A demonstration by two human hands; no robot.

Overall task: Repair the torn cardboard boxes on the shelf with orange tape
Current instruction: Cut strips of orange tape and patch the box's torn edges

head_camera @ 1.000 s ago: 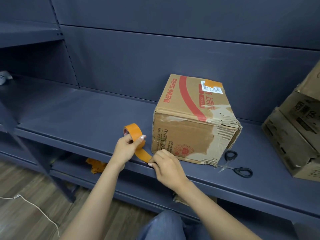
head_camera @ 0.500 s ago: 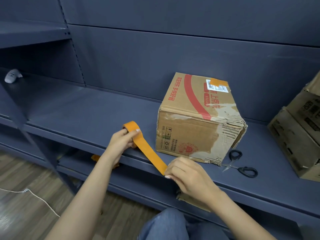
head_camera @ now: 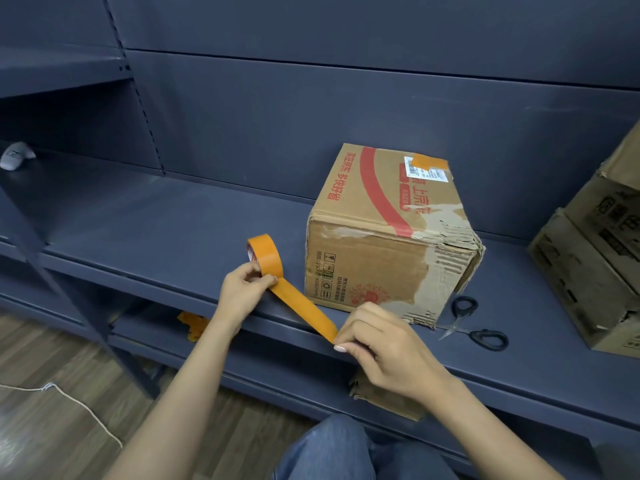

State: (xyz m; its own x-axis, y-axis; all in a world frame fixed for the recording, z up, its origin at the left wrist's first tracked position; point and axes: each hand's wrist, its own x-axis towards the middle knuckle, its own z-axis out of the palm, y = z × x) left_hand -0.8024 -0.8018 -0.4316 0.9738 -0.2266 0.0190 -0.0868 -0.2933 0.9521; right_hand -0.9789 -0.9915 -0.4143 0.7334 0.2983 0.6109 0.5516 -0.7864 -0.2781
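The dark blue-grey metal shelf [head_camera: 166, 233] spans the whole view, its deck bare from the left upright across to the middle, its front edge running diagonally under both hands, with a panelled back wall of the same colour closing it behind. Below, wood-look flooring [head_camera: 52, 358] shows at lower left with a thin white cord [head_camera: 86, 415] trailing across it. At the far right edge stacked cardboard boxes [head_camera: 595, 271] sit on the deck, cut off by the frame. Near the middle stands the torn cardboard box [head_camera: 384, 233], red print and a patch of orange tape on its top, its front right corner ripped to bare corrugation; open deck separates it from the stack. Both forearms reach in from below. The left hand [head_camera: 242, 292] grips the orange tape roll [head_camera: 265, 254], upright just left of the box. A drawn-out strip [head_camera: 304, 306] slants across the front edge to the right hand [head_camera: 384, 344], whose fingertips pinch its free end. Black scissors [head_camera: 474, 323] lie flat just beside the torn corner. A crumpled orange scrap [head_camera: 194, 325] rests on the lower shelf.
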